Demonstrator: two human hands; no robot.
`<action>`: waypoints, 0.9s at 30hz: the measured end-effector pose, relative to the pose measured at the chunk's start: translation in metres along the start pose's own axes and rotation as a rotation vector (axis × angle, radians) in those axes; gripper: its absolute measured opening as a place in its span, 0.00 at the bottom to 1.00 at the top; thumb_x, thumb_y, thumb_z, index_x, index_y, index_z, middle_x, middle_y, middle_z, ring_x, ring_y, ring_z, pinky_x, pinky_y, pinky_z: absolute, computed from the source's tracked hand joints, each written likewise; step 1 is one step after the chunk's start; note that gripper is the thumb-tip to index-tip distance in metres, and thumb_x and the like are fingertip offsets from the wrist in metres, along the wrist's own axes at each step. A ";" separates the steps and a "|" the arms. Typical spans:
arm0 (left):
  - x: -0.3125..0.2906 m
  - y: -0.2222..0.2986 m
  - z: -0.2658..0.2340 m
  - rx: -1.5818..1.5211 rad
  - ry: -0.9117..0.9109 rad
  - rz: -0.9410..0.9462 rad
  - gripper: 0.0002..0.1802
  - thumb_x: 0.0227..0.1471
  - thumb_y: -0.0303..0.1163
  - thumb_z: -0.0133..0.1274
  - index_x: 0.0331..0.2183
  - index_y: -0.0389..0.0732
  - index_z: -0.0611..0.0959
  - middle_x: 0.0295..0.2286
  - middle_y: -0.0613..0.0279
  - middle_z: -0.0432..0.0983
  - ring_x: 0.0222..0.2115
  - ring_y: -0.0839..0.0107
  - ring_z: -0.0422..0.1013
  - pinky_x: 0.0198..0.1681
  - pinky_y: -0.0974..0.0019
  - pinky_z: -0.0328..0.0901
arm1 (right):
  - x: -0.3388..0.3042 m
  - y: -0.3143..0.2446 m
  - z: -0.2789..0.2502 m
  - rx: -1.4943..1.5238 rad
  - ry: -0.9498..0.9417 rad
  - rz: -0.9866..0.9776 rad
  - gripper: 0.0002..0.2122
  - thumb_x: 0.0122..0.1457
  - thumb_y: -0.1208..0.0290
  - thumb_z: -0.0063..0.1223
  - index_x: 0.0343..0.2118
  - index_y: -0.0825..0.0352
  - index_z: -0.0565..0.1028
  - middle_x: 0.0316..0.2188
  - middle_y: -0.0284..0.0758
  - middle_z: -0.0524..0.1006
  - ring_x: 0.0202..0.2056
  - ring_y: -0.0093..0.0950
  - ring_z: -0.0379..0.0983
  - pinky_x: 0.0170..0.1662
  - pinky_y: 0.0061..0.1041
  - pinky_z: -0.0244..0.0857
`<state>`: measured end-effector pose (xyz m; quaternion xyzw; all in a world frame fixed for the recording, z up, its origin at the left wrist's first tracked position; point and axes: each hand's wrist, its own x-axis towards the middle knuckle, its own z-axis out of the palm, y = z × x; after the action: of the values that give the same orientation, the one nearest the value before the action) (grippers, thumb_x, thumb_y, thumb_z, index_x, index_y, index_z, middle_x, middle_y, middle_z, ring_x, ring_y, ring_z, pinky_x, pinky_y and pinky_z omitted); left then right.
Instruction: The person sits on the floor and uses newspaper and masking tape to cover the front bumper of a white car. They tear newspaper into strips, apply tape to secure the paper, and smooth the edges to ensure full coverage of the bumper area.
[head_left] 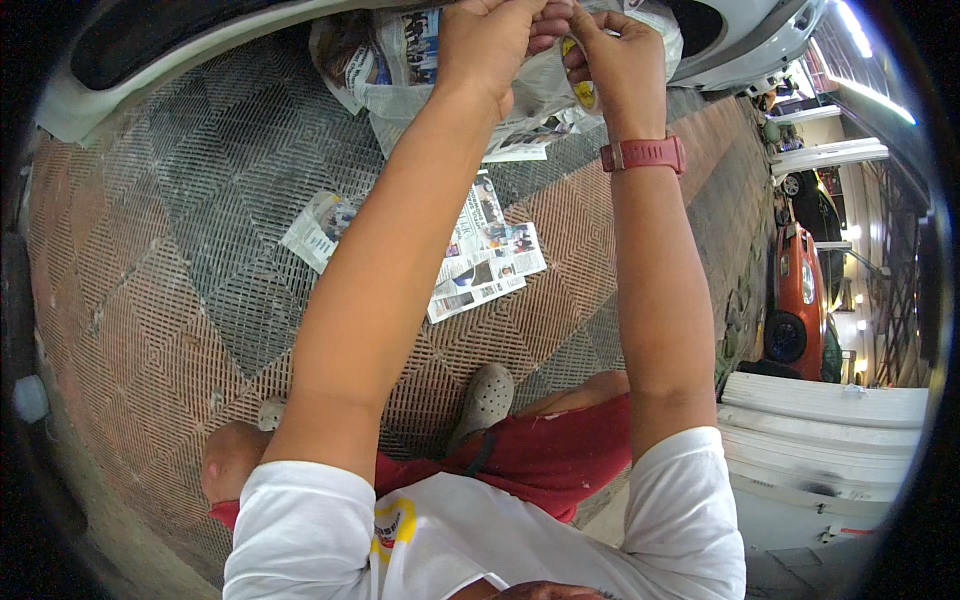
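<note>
Both my arms reach to the top of the head view, where the hands nearly meet in front of a covered part of a car. My right hand (622,62) is closed around a roll of tape (580,82) with a yellow inner ring. Beside it, my left hand (492,35) has its fingers pressed together near the right fingertips; what they pinch is too small and too close to the edge to make out. Behind the hands hangs clear plastic sheeting (400,108) together with newspaper (421,45).
Loose newspaper sheets (487,265) and a smaller scrap (318,228) lie on the grey and brown grated floor (170,290). A pale car body edge (90,95) curves along the upper left. White panels (820,440) stand at the right, with an orange car (797,285) beyond.
</note>
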<state>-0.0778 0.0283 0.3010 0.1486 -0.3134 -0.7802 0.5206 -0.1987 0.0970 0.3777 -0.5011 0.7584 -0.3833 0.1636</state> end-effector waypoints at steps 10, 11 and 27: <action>-0.035 -0.017 0.026 -0.720 -0.122 -0.050 0.26 0.74 0.31 0.48 0.64 0.24 0.67 0.61 0.40 0.70 0.62 0.56 0.70 0.65 0.61 0.68 | 0.018 0.045 0.016 0.139 0.198 -0.292 0.15 0.65 0.66 0.60 0.37 0.77 0.85 0.22 0.39 0.82 0.23 0.23 0.78 0.27 0.25 0.70; -0.035 -0.020 0.026 -0.738 -0.144 -0.031 0.27 0.73 0.31 0.48 0.65 0.24 0.66 0.62 0.41 0.70 0.63 0.56 0.69 0.65 0.60 0.67 | 0.017 0.047 0.018 0.163 0.231 -0.319 0.15 0.65 0.66 0.59 0.38 0.77 0.85 0.22 0.38 0.82 0.24 0.22 0.78 0.28 0.25 0.70; -0.035 -0.016 0.015 -0.491 -0.275 0.104 0.21 0.73 0.35 0.45 0.59 0.31 0.75 0.61 0.50 0.74 0.61 0.64 0.70 0.56 0.64 0.65 | -0.023 0.093 0.067 0.979 0.518 0.264 0.11 0.72 0.70 0.51 0.42 0.75 0.77 0.30 0.37 0.79 0.24 0.31 0.77 0.27 0.34 0.72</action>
<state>-0.0832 0.0691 0.2994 -0.1055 -0.1902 -0.8177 0.5330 -0.2048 0.1085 0.2617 -0.1576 0.5637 -0.7769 0.2319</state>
